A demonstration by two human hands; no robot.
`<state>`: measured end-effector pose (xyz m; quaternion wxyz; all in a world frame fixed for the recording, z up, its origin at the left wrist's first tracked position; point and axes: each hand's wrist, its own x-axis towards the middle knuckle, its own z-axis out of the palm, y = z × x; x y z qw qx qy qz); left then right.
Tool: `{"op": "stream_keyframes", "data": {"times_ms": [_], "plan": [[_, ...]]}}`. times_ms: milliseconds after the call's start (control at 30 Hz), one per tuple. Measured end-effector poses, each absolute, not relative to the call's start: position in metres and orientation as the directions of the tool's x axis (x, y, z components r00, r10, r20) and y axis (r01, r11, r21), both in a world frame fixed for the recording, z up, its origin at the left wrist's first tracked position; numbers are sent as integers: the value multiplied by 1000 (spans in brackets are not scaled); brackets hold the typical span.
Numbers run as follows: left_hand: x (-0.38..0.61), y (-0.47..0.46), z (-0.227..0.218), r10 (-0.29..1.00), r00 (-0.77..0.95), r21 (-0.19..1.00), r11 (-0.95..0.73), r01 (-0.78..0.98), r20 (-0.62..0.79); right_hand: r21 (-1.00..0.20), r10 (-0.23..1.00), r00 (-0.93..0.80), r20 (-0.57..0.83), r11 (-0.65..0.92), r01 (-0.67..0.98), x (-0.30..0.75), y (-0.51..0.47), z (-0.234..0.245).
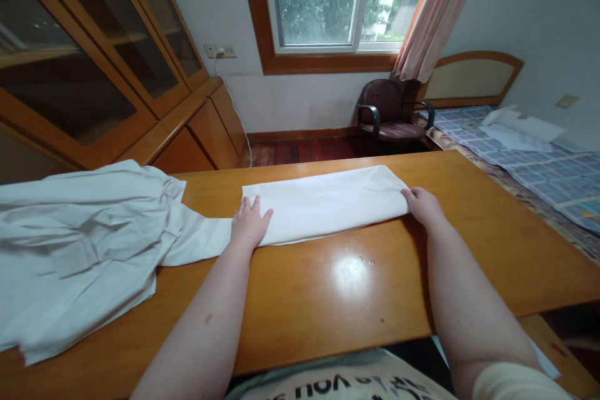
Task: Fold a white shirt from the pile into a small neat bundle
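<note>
A white cloth, folded into a long flat strip, lies across the wooden table. My left hand rests on its left end with fingers spread flat. At the right end, my right hand pinches the cloth's edge between thumb and fingers. To the left lies a rumpled heap of white cloth, with a narrower piece reaching under or beside my left hand. Whether that piece joins the folded strip is hidden by the hand.
A wooden cabinet with glass doors stands at the left. Beyond the table are a window, a pink curtain and a dark armchair. A bed with a checked cover, holding white sheets, is at the right.
</note>
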<state>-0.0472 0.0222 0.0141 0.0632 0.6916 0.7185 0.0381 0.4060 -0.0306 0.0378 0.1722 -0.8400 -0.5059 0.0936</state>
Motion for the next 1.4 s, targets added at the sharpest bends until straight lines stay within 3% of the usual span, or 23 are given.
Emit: {"op": "stream_keyframes", "data": {"times_ms": [167,467,800,933,1067,1133,1233,1333,1400], "plan": [[-46,20,16,999,-34,126,35,991,-14,-439,869,448,213,-324,838,404,-34,42],[-45,19,16,999,-10,81,13,997,-40,-281,860,511,4,-490,825,407,-23,39],[-54,21,19,989,-80,65,89,994,-128,-284,870,487,-76,-487,826,418,-29,31],[-64,20,19,987,-143,32,146,989,-72,-256,889,438,-138,-459,851,411,-27,33],[-56,10,33,980,-181,-43,185,982,78,-272,925,340,-170,-375,886,402,-27,35],[-33,0,46,992,-69,-35,73,997,101,-336,932,321,-167,-360,870,402,-28,34],[25,-22,66,960,278,87,-275,957,-24,-536,936,323,-142,-347,770,406,-31,29],[97,-46,71,736,671,238,-639,731,-85,-703,938,335,-83,-294,647,412,-33,26],[140,-57,65,604,797,259,-769,584,-6,-744,943,331,-45,-253,619,413,-34,27]]}}
